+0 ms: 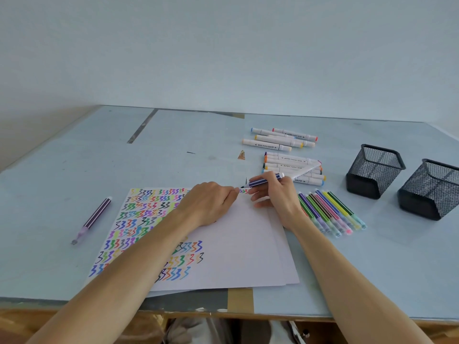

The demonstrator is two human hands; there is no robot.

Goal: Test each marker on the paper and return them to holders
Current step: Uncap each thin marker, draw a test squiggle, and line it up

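The white paper (238, 247) is covered with rows of multicoloured zigzag squiggles. A dark blue marker with white stripes (263, 182) is seen above it; a purple-striped marker with a lilac cap (93, 218) is seen at the left. The two holders (375, 170) are of black mesh. The tabletop (74, 170) is coloured pale blue.

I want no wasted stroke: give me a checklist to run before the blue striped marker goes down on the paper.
1. Blue striped marker gripped by the right hand: ok.
2. Cap off, tip bare: ok.
3. Tip over the paper: ok, at its far edge.
4. Left hand steadying the sheet: ok.
5. Blank space under the tip: cannot tell, small squiggles already sit there.
6. Mesh holders upright for the return: ok; their contents cannot be seen.
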